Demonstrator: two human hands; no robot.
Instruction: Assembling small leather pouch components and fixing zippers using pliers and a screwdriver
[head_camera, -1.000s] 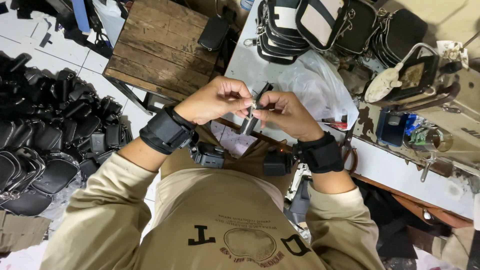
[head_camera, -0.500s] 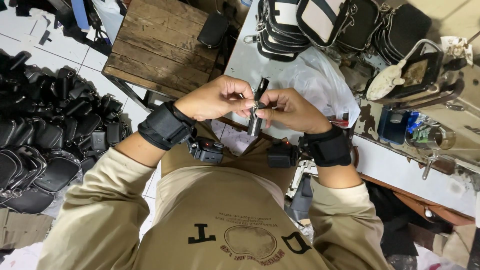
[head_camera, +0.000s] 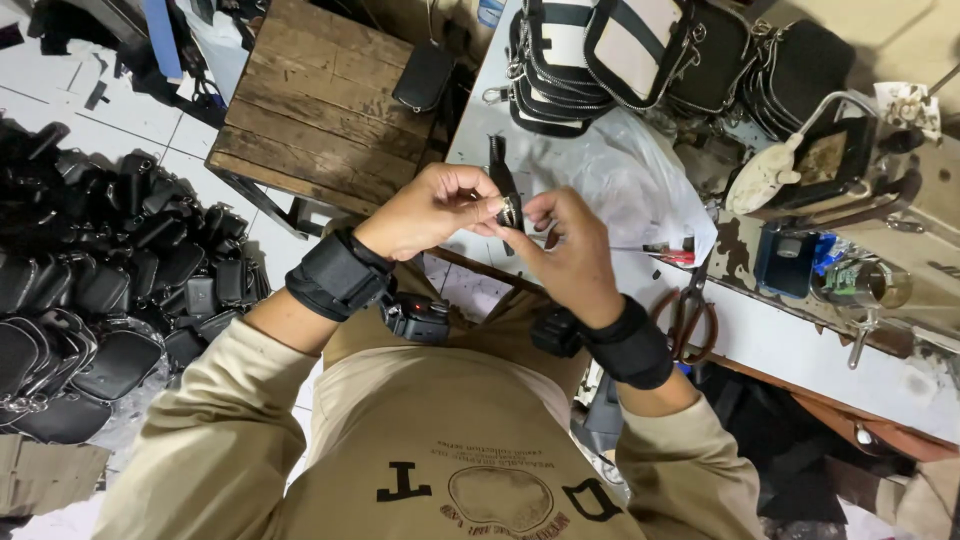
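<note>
Both hands are pinching a black strap (head_camera: 503, 182) with a metal ring, left hand (head_camera: 428, 208) and right hand (head_camera: 567, 252) meeting above the desk (head_camera: 790, 345) edge; bags (head_camera: 640, 50) are lying beyond, scissors (head_camera: 686, 312) beside.

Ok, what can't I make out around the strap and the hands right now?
Head view only:
- Metal ring on the black strap: too small, and half covered by the left hand fingertips.
- Strap's lower end: hidden behind the right hand.
- Scissors: blades hidden under the white plastic bag.
- Pile of black pouches: cut off by the left edge.
</note>
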